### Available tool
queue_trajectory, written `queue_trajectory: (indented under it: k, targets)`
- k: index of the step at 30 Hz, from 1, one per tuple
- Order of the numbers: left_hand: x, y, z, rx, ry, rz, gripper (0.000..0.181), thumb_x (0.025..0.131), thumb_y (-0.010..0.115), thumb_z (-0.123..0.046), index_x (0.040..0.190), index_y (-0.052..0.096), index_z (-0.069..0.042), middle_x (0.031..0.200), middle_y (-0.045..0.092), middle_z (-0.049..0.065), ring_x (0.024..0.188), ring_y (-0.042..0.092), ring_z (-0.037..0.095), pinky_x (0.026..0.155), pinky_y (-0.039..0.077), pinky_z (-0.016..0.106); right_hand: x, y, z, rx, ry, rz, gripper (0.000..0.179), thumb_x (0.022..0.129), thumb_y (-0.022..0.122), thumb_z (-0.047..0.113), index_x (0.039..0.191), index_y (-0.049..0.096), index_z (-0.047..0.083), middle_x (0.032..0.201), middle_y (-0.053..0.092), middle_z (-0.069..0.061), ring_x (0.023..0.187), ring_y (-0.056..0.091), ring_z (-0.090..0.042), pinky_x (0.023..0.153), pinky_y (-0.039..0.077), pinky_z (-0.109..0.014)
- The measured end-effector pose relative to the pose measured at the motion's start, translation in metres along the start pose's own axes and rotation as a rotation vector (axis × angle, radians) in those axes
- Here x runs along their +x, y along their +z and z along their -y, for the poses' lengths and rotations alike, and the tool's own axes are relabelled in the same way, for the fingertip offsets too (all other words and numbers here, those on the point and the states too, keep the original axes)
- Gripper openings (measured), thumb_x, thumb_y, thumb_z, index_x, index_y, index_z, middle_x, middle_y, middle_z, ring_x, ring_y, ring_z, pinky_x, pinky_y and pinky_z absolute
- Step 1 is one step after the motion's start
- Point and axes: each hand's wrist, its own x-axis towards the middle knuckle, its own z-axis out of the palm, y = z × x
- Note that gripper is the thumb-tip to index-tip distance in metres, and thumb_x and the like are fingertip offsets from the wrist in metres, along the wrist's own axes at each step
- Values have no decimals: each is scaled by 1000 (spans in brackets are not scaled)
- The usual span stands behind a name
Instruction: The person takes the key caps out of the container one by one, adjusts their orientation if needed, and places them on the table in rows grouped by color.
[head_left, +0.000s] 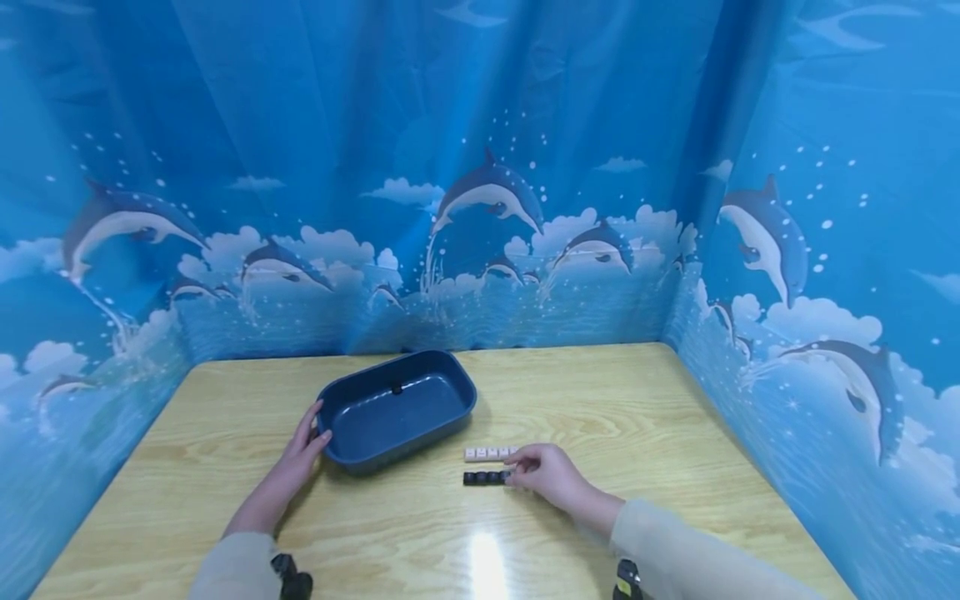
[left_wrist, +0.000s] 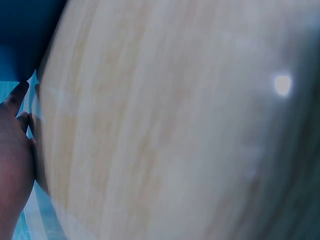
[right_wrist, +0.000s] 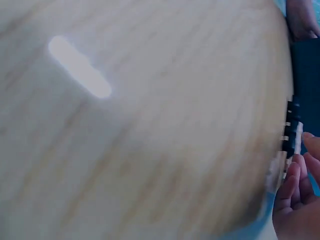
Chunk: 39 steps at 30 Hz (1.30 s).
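A dark blue rectangular basin [head_left: 401,408] stands on the table, tilted slightly in its heading. My left hand [head_left: 294,467] rests against its left end, fingertips and thumb spread along the wall and rim; in the left wrist view the fingers [left_wrist: 17,97] reach straight to the basin's side. In front of the basin's right corner lie two short parallel rows of keycaps, a white row [head_left: 482,454] behind and a black row [head_left: 480,478] nearer me. My right hand [head_left: 551,477] pinches the black keycap at the right end of its row, fingertips partly hiding it and the white row's end.
The wood-grain table [head_left: 637,417] extends on both sides of the rows. A small dark spot [head_left: 397,389] shows on the basin's inner back wall. Blue dolphin-print curtains [head_left: 337,167] enclose the table's back and sides.
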Motion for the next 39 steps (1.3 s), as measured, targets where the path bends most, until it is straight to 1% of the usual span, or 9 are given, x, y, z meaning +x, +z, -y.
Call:
queue_trajectory:
  k: [6,13,17,22,27,30,34,37,39]
  targets:
    - [-1,0,-2,3,-40,8,66,107,38,-27,157,-4,-21,156,0,32,142,5,50,112,4,63,4,-13,19,21,-36,14,24,80,78,7,102,73,1,80,66,0,74,58,-16,62,50,-25]
    - [0,3,-6,9,-15,10,65,107,38,-24,157,-2,-17,155,3,35,141,8,51,112,6,63,18,-25,41,33,-100,33,25,82,77,7,104,73,-1,85,69,-2,77,60,-15,66,51,-27]
    - [0,2,-8,6,-17,15,66,107,38,-25,157,-3,-19,156,2,33,141,7,50,112,7,62,30,-28,55,67,-104,51,24,84,74,6,107,72,-1,88,69,-4,77,61,-16,67,52,-28]
    - [1,1,-6,3,-9,4,66,106,39,-26,157,-2,-19,156,0,34,141,6,51,112,7,63,49,-24,72,77,-84,73,22,87,73,11,108,73,5,90,69,-1,76,62,-19,61,49,-31]
    - [2,3,-2,-1,43,5,65,106,40,-22,157,0,-11,155,-5,35,139,6,55,111,9,64,67,-18,85,60,-60,100,21,89,73,15,109,74,10,92,68,-1,79,63,-25,57,47,-30]
    - [2,4,1,0,85,-13,63,105,40,-18,155,3,-6,153,-5,37,137,7,58,110,11,65,79,-11,91,57,-70,130,22,89,72,17,110,73,10,95,69,-1,82,63,-22,59,49,-31]
    - [-1,3,2,-5,46,-16,64,106,39,-21,157,1,-10,154,-2,36,139,7,55,111,8,64,96,0,101,58,-86,173,24,89,72,19,112,72,10,103,70,-2,85,64,-16,71,54,-40]
    - [-2,2,0,-6,-9,1,66,106,39,-26,157,-3,-17,155,0,35,141,5,52,112,5,64,105,7,110,55,-83,198,25,89,72,19,112,72,10,105,70,-2,86,65,-14,79,54,-48]
    - [-2,2,-2,-7,-21,6,66,107,38,-26,157,-4,-18,155,0,35,141,5,52,112,4,64,111,11,114,51,-84,214,25,90,72,18,114,71,9,102,70,-2,85,65,-16,81,54,-50]
